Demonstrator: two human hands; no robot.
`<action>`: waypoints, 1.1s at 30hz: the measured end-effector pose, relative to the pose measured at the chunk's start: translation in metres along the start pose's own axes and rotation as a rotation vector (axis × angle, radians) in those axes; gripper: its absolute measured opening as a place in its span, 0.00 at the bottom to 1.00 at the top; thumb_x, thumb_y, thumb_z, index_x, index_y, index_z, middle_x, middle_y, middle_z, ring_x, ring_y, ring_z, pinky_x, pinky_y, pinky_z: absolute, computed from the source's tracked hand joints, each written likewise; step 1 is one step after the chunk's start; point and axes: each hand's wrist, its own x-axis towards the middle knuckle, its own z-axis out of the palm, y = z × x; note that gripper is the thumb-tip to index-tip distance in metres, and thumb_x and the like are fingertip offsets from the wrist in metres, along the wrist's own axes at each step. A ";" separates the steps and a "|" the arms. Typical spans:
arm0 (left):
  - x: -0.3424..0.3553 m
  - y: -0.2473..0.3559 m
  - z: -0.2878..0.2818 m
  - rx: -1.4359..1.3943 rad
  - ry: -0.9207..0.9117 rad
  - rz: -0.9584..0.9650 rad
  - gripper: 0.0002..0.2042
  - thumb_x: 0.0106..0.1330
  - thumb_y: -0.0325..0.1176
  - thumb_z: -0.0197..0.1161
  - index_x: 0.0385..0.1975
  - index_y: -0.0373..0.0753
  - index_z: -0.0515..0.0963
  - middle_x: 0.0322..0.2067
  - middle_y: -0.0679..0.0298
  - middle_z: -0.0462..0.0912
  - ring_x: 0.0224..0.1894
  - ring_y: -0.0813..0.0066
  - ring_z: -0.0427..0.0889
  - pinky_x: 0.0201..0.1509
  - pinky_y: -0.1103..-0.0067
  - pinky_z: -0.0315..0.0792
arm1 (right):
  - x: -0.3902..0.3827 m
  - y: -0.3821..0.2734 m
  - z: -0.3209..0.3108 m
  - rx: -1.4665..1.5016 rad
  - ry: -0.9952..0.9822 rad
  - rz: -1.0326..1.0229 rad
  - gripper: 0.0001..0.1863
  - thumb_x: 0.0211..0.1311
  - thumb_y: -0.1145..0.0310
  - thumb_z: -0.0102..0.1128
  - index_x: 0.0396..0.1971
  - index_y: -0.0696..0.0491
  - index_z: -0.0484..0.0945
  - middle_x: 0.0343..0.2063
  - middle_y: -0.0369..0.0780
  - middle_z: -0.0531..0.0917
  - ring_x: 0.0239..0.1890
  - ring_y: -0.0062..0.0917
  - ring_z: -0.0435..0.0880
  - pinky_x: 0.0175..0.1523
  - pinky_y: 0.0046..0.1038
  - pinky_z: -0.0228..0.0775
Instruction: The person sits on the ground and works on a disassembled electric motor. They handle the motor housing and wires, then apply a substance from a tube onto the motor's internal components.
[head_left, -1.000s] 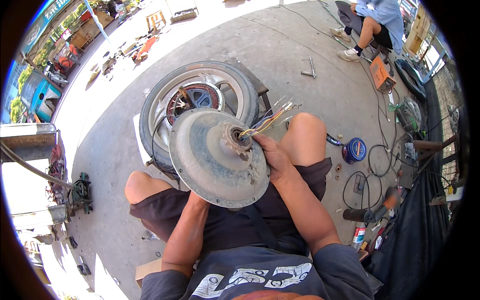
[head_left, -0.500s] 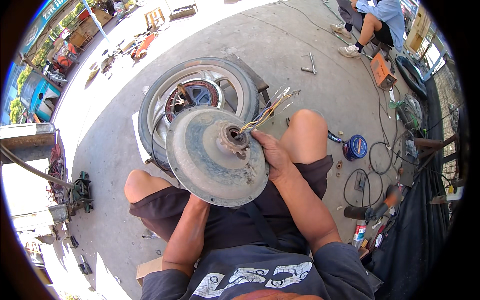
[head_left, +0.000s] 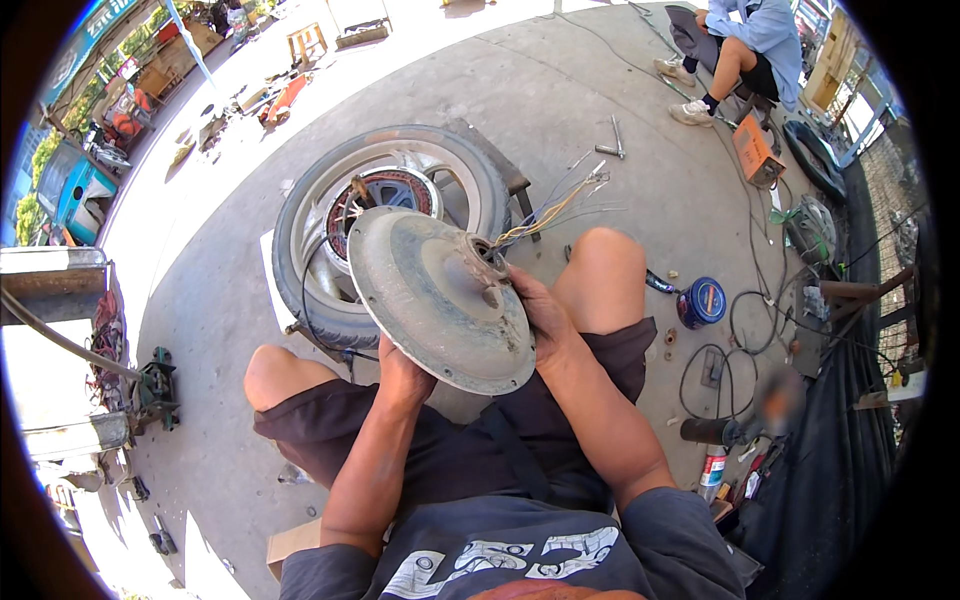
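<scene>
Between my hands is a round, dirty grey metal hub motor cover [head_left: 430, 300], tilted, with a raised centre and small holes around its rim. A bundle of thin coloured wires [head_left: 550, 215] comes out of its central hole. My left hand [head_left: 402, 372] grips the lower left edge, its fingers partly hidden beneath. My right hand [head_left: 543, 312] is closed on the right side, close to the hub. Behind the cover lies a spoked wheel with a tyre [head_left: 300, 200], and the hub motor's core with copper windings [head_left: 385, 190] shows at its middle, partly covered.
A metal T-shaped tool [head_left: 613, 140] lies on the concrete floor. To the right are a blue round tub [head_left: 702, 302], black cables [head_left: 735, 350], a dark cylinder-shaped tool [head_left: 708, 431] and an orange box-shaped machine [head_left: 757, 150]. Another person [head_left: 755, 50] sits at the far right.
The cover has tipped, its left side higher and its face turned more to the right. More of my left hand shows at its lower edge. The wires have swung slightly.
</scene>
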 end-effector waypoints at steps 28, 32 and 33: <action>0.023 0.027 0.018 1.160 -0.513 0.620 0.14 0.56 0.15 0.59 0.42 0.33 0.81 0.43 0.47 0.82 0.51 0.42 0.77 0.57 0.60 0.71 | 0.002 -0.017 -0.008 0.084 -0.055 0.071 0.25 0.74 0.63 0.48 0.66 0.59 0.66 0.59 0.54 0.76 0.54 0.39 0.83 0.57 0.44 0.81; 0.028 0.027 0.009 1.138 -0.512 0.528 0.17 0.53 0.18 0.65 0.45 0.34 0.81 0.48 0.49 0.81 0.55 0.44 0.76 0.61 0.61 0.69 | 0.002 -0.015 -0.006 0.017 -0.011 0.072 0.22 0.74 0.64 0.47 0.60 0.61 0.71 0.54 0.51 0.81 0.52 0.36 0.85 0.56 0.40 0.81; 0.028 0.027 0.007 1.140 -0.518 0.509 0.19 0.53 0.19 0.66 0.48 0.34 0.80 0.50 0.50 0.81 0.56 0.46 0.76 0.62 0.62 0.68 | 0.002 -0.015 -0.004 -0.014 -0.002 0.067 0.21 0.75 0.64 0.47 0.57 0.62 0.74 0.52 0.51 0.82 0.50 0.35 0.86 0.56 0.39 0.82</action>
